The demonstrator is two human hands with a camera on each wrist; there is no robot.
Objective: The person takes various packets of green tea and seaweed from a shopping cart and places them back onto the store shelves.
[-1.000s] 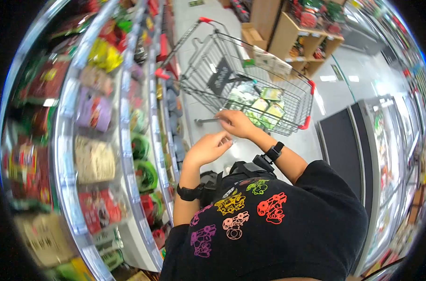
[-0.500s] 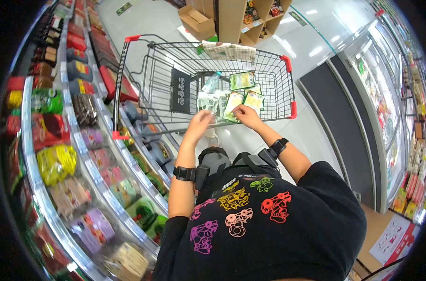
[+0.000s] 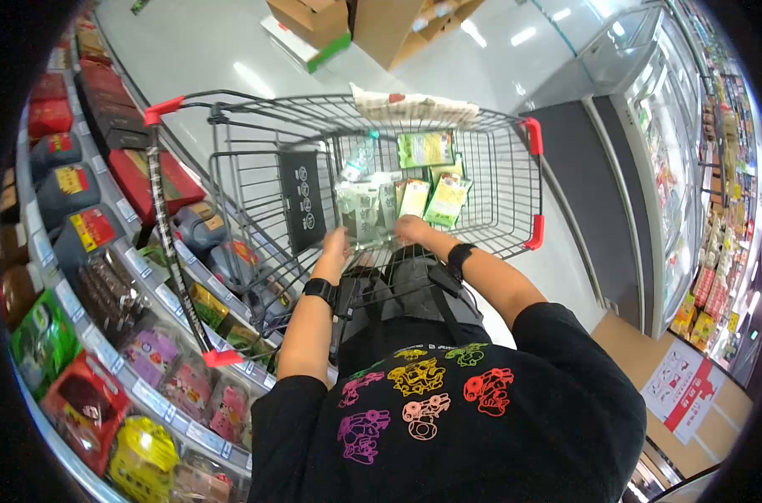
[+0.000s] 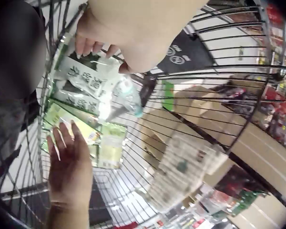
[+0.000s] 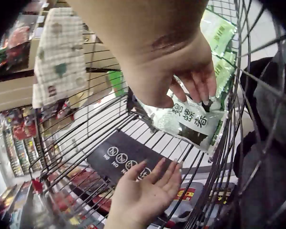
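Note:
Inside a wire shopping cart [image 3: 268, 107] lie white bags with dark lettering [image 3: 366, 211], several green-and-yellow packets [image 3: 448, 199] and a clear plastic bottle [image 3: 361, 158]. My left hand [image 3: 335, 246] reaches over the cart's near side, left of the white bags; its fingers are loosely extended in the right wrist view, with nothing in them. Close over the white bags is my right hand [image 5: 176, 78], fingertips right at the lettered bag [image 5: 193, 119]. The left wrist view shows the right hand's fingers fairly straight beside a green packet [image 4: 66, 119].
A checked cloth [image 3: 410, 106] hangs over the cart's far rim. Shelves of packaged food [image 3: 87, 411] run close along the left. A glass-fronted freezer [image 3: 657, 126] stands on the right, and cardboard boxes [image 3: 314, 21] lie beyond the cart.
The cart now appears nearer and larger, while the view has turned along the aisle. Both hands have moved apart, from close together in front of the cart to over its near side.

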